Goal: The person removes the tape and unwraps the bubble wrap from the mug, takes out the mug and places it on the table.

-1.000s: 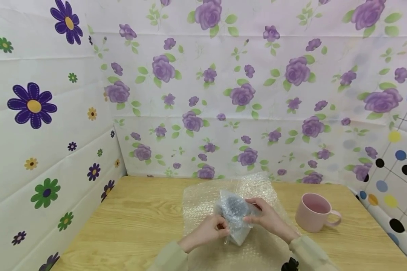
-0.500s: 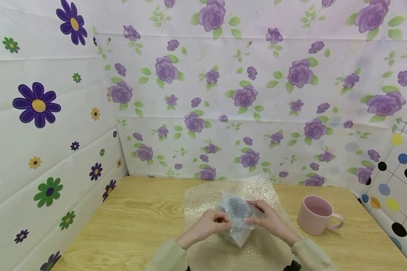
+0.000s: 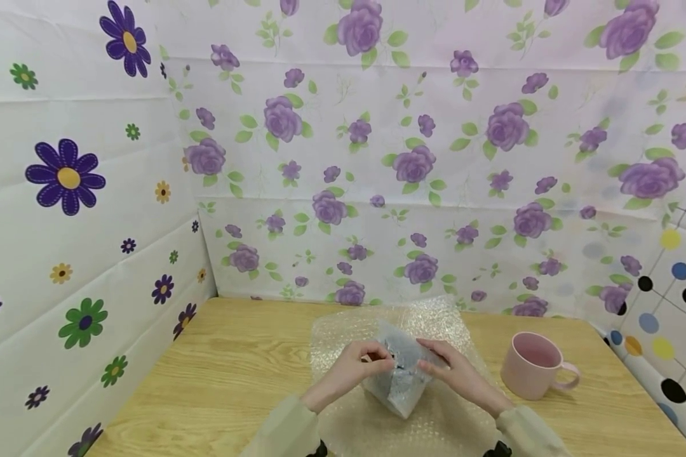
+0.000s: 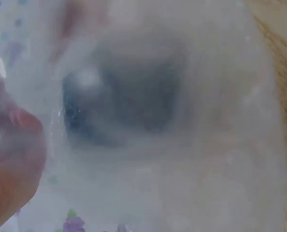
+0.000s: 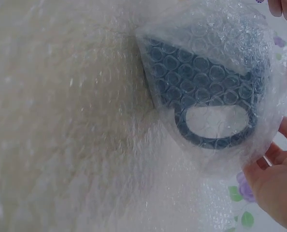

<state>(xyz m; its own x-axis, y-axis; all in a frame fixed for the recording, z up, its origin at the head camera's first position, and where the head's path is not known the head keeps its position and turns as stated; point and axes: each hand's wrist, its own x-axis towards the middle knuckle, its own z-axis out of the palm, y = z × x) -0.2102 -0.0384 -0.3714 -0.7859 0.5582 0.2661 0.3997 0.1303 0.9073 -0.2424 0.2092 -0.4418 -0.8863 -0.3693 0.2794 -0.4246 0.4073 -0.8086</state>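
A dark blue mug (image 5: 201, 77) with a loop handle shows through clear bubble wrap (image 3: 400, 397) in the right wrist view. In the head view, this wrapped mug stands between the two hands. My left hand (image 3: 354, 368) pinches a loose part of the wrap at the mug's left side, thumb against index finger. On the other side my right hand (image 3: 460, 374) grips the wrapped mug between thumb and fingers. The left wrist view is blurred, with dark mug shapes behind film and part of the left hand (image 4: 18, 150) at its left edge.
Beneath the wrapped mug lies a larger sheet of bubble wrap (image 3: 337, 333) on the wooden table (image 3: 228, 362). A pink mug (image 3: 528, 371) stands to the right, handle pointing right. Flower-patterned cloth (image 3: 320, 158) hangs behind the table.
My left hand has moved up and slightly right along the wrapped mug. The dark round shape seen through the wrap is now more hidden. My right hand keeps its grip.
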